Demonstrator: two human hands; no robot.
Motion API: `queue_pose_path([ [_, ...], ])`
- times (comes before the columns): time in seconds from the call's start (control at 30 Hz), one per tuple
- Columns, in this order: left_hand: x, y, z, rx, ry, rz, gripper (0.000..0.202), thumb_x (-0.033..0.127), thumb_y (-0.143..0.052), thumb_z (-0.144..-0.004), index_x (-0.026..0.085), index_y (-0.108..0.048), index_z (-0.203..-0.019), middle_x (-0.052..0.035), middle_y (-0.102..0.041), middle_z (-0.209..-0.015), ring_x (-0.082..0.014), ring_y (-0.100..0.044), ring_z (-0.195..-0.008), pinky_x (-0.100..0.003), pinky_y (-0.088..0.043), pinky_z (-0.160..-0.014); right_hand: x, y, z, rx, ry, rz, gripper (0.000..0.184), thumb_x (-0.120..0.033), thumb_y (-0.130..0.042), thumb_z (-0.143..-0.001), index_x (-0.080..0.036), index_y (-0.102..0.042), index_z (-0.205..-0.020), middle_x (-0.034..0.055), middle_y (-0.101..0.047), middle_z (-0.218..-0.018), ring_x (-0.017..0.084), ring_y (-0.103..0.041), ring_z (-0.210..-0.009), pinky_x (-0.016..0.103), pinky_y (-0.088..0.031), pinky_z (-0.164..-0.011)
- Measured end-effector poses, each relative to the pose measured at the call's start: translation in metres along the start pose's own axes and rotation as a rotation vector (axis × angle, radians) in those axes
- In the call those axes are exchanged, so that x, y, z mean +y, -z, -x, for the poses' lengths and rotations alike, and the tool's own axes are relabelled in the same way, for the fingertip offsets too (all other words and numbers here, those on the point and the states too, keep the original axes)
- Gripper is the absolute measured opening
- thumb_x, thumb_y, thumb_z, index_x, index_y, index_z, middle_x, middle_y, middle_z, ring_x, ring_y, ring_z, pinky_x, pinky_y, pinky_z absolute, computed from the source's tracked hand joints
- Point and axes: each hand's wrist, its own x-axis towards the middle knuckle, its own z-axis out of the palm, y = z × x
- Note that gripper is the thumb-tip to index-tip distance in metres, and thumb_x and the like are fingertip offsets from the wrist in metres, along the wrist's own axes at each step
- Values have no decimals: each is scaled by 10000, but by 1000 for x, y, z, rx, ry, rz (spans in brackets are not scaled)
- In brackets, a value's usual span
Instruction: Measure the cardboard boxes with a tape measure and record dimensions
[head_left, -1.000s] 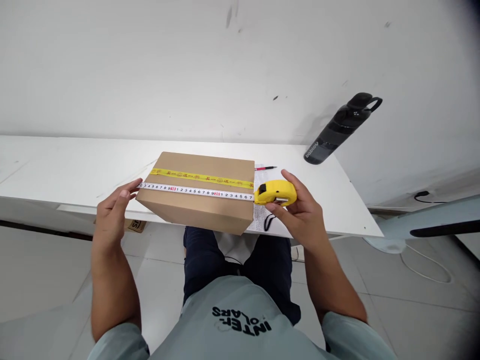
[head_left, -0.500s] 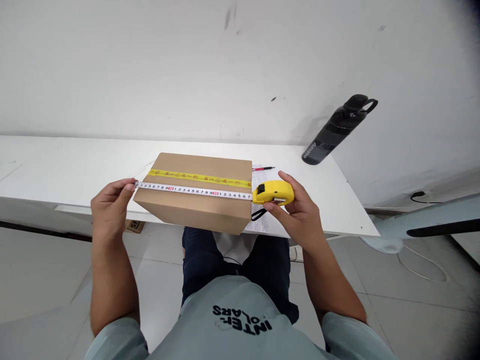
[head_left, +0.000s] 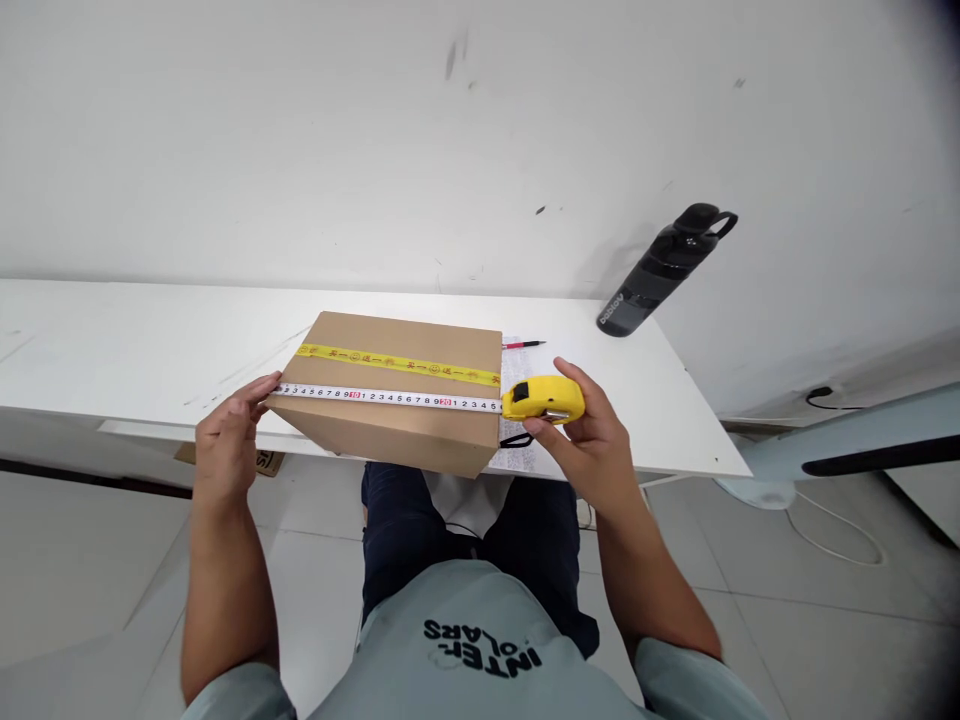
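Observation:
A brown cardboard box point(head_left: 397, 435) rests on the white table, a yellow printed strip of packing tape point(head_left: 401, 363) running along its top. The white blade point(head_left: 397, 398) of a yellow tape measure point(head_left: 553, 398) lies across the box top near its front edge, numbers facing up. At the box's left edge, my left hand point(head_left: 229, 450) is closed with its fingertips at the blade's end; the very tip is hidden. My right hand point(head_left: 596, 445) grips the case between thumb and fingers, against the box's right edge. A black wrist loop point(head_left: 516, 441) hangs from the case.
Right of the box, a sheet of paper with writing point(head_left: 517, 459) lies partly under the tape measure, with a red and black pen point(head_left: 523, 345) on it. A black bottle point(head_left: 660, 275) stands at the back right. The wall point(head_left: 337, 150) borders the table point(head_left: 112, 350).
The blade has shifted toward the front edge of the box, and less of it shows out of the case. My left hand has moved slightly right, closer against the box's edge.

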Motion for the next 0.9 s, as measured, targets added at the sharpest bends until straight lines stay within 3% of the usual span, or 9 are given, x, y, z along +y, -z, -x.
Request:
queue_pose_path([
  [0.17,11,3,14,-79,-86,-94,471,560,-581,-959,165,-703,-1185,-105,-660,-1402,-305,-576,-1360,-517,-501,-1135,-5,-16,4,126,34,-128,604,-323,-834,-797,-327,-561,-1336,46,-637,-1203,210,-661,-1025,355,-599,-863],
  [0.3,22,4,22,-109,-224,-314,415,393,-715,-908,254,-663,-1296,-46,-650,-1422,-259,-583,-1359,-516,-415,-1221,-7,-28,7,250,77,-243,545,-265,-857,-766,-311,-583,-1235,18,-638,-1147,161,-652,-978,285,-578,-844],
  [0.53,13,-6,21,80,-402,-135,112,209,-793,-827,244,-762,-930,-36,-770,-1103,-219,-727,-1082,-456,-565,-1046,-3,-38,-9,287,-45,-285,664,-375,-814,-803,-275,-544,-1401,75,-662,-1296,215,-647,-1160,365,-545,-1004],
  [0.73,8,-17,12,102,-335,15,178,198,-818,-797,246,-752,-955,-20,-776,-1009,-191,-730,-985,-419,-583,-968,1,-37,-38,256,-82,-281,756,-435,-806,-794,-255,-507,-1465,94,-672,-1326,240,-648,-1205,415,-528,-1061],
  [0.9,19,-11,10,110,-338,-71,221,239,-831,-789,248,-737,-989,-6,-769,-923,-170,-716,-838,-369,-598,-838,-2,-32,-43,220,-45,-295,725,-436,-805,-800,-267,-536,-1451,88,-681,-1323,250,-660,-1197,430,-534,-1056],
])
